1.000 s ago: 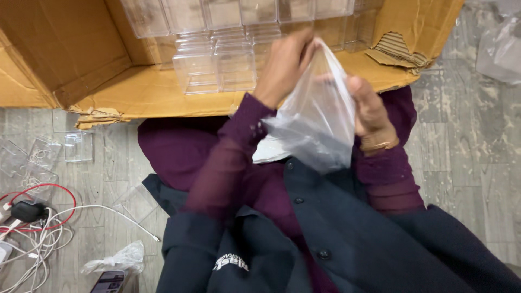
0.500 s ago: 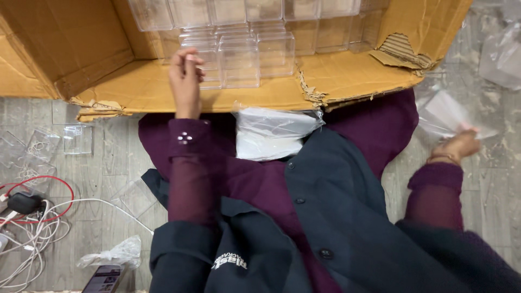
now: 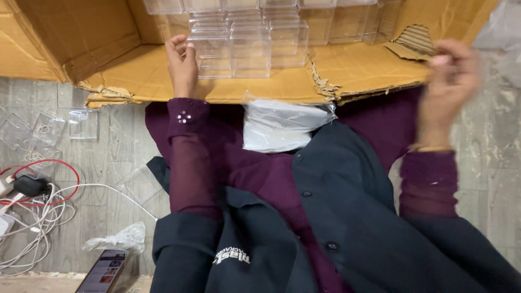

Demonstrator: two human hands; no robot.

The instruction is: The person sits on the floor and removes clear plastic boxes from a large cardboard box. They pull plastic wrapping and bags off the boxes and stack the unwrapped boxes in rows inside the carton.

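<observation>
My left hand [image 3: 182,62] reaches into an open cardboard box [image 3: 135,76] lying on its side. Its fingertips touch the left edge of a stack of clear plastic boxes [image 3: 239,49], without closing around one. My right hand [image 3: 450,87] is raised at the right, by the torn cardboard flap [image 3: 412,40]. It is blurred with the fingers bunched, and I cannot make out anything in it. A clear plastic bag [image 3: 502,32] lies just beyond it at the top right. A white packet in clear wrap [image 3: 277,127] rests on my lap against the box's front edge.
More clear boxes [image 3: 81,122] and loose clear lids lie on the grey plank floor at the left. Red and white cables with a black plug [image 3: 32,201] sprawl at the far left. A crumpled clear bag [image 3: 116,239] and a phone [image 3: 103,271] lie near my left elbow.
My right hand has risen from low at the right, where it held a clear bag, up to the cardboard flap. My left hand stays at the clear boxes.
</observation>
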